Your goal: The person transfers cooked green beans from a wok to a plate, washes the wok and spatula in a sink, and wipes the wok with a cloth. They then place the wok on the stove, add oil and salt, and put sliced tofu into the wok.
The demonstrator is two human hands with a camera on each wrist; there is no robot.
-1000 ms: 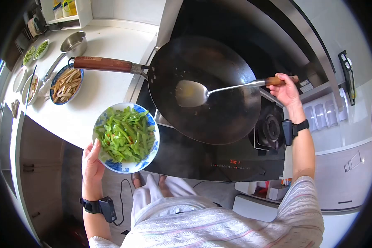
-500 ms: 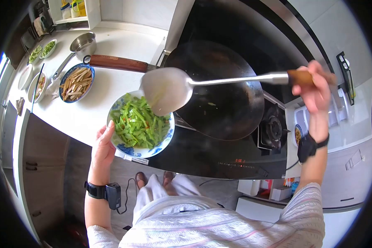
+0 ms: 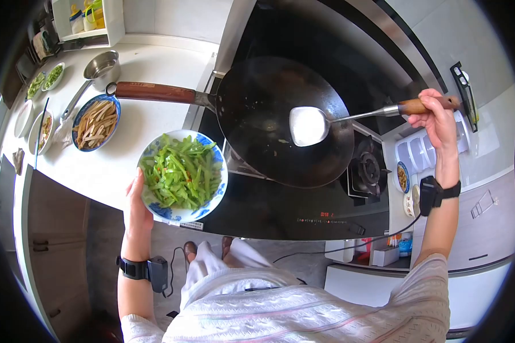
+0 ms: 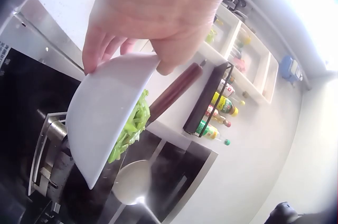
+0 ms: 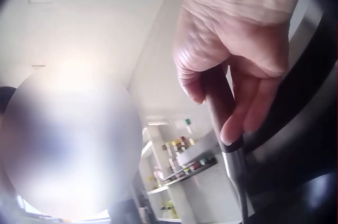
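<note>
In the head view the left hand [image 3: 137, 208] grips the rim of a blue-and-white bowl [image 3: 220, 188] full of sliced green vegetable [image 3: 180, 171], left of the wok. The left wrist view shows its thumb at the rim and fingers under the bowl [image 4: 103, 113]. The right hand [image 3: 439, 126] holds the wooden handle of a metal spatula [image 3: 309, 126], its blade above the wok [image 3: 286, 166]. In the right wrist view thumb and fingers close round the dark handle [image 5: 219, 100]; the right hand [image 5: 237, 39] fills the top.
The wok's wooden handle [image 3: 154, 92] reaches left over the white counter [image 3: 154, 63]. On the counter stand a bowl of pale strips [image 3: 96, 123], a metal ladle [image 3: 103, 67] and several small dishes. A second burner [image 3: 368, 171] lies right of the wok; a bottle rack [image 4: 211, 102] stands behind.
The spatula first rose from the wok to beside the bowl, then moved right, back over the wok. The right hand is farther right than at first. The bowl stays in the left hand.
</note>
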